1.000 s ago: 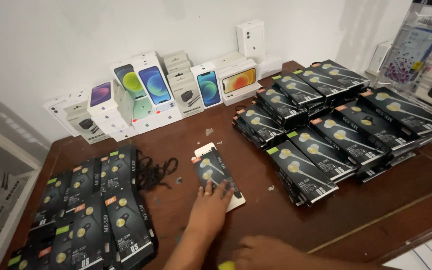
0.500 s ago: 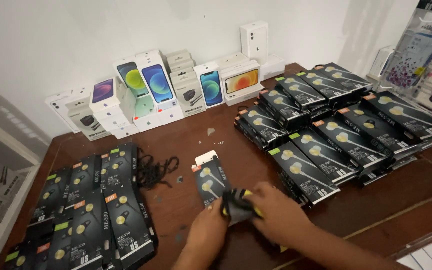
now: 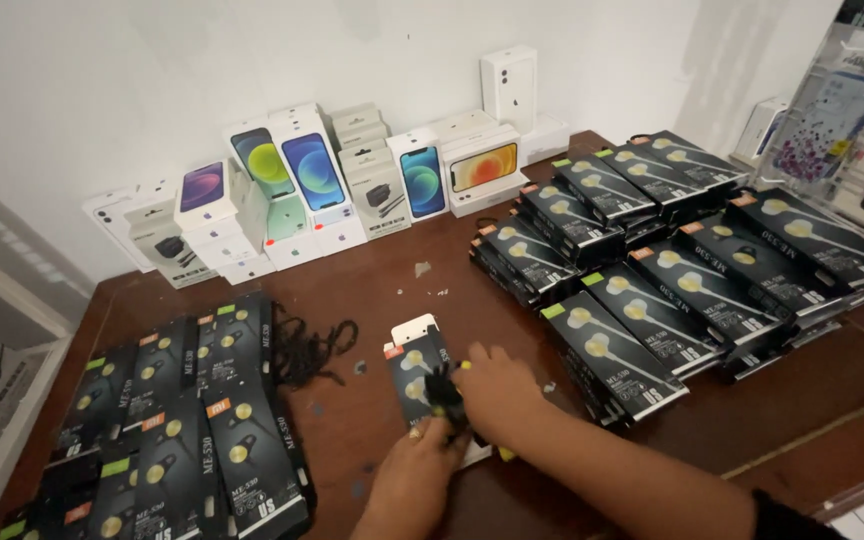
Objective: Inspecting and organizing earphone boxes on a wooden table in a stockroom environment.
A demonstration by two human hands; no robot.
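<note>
A flat black earphone box [image 3: 412,362] with a white hang tab lies on the brown table [image 3: 392,290] in front of me. My left hand [image 3: 410,482] holds down its near end. My right hand [image 3: 500,392] reaches across from the right and grips a small black object [image 3: 446,396] with yellow bits, held over the box. The near half of the box is hidden under both hands.
Rows of the same black boxes lie stacked at the right [image 3: 652,260] and at the left [image 3: 172,430]. White phone boxes [image 3: 312,190] stand along the back wall. A tangle of black cord [image 3: 307,350] lies left of the middle.
My right hand has come up from the lower edge with the small black object and now sits over the box. My left hand stays on the box's near end.
</note>
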